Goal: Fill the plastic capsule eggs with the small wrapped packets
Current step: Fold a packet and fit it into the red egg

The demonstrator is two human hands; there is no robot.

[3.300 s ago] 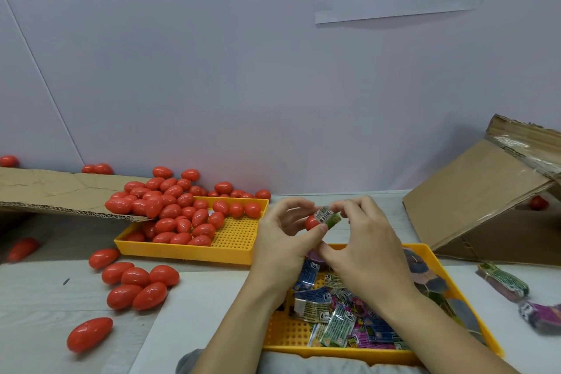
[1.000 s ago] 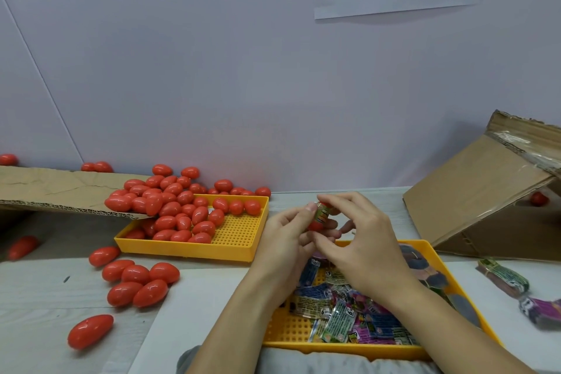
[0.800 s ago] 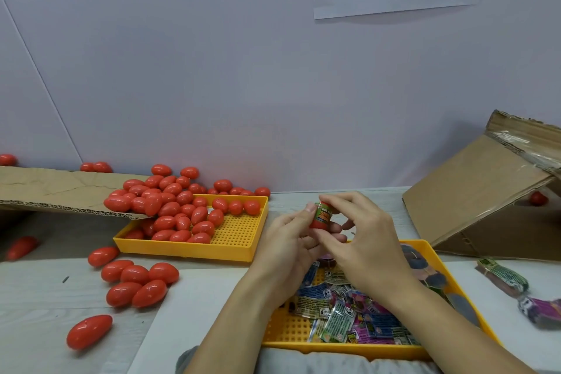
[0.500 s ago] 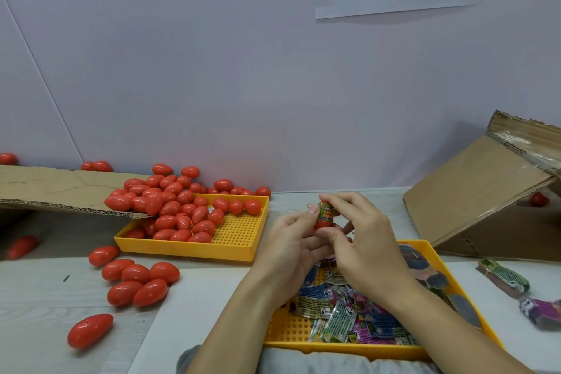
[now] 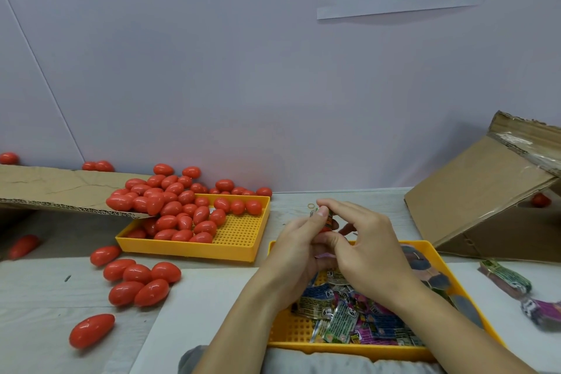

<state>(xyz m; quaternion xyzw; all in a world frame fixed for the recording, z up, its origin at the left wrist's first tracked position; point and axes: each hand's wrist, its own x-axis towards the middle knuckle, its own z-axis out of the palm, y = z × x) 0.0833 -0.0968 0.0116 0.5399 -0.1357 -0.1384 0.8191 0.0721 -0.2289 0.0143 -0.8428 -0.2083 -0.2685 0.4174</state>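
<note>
My left hand [image 5: 299, 247] grips a red capsule egg half [image 5: 327, 227] above the near yellow tray [image 5: 340, 346]. A small green wrapped packet [image 5: 317, 212] sticks out of its top, under my left thumb. My right hand [image 5: 368, 244] curls over it and pinches the packet from the right; the egg half is mostly hidden. The near tray holds several coloured wrapped packets [image 5: 343, 317]. A second yellow tray [image 5: 239, 249] at the back left is heaped with red capsule eggs [image 5: 170, 206].
Loose red eggs [image 5: 136, 281] lie on the table at the left. A cardboard flap [image 5: 54, 188] overhangs the far tray. A tilted cardboard box [image 5: 488, 203] stands at the right, with two bundles of packets [image 5: 505, 278] in front of it.
The packet went from lying sideways between my fingertips to standing upright in the egg half. Both hands drew closer together, and my left thumb came onto the packet's top.
</note>
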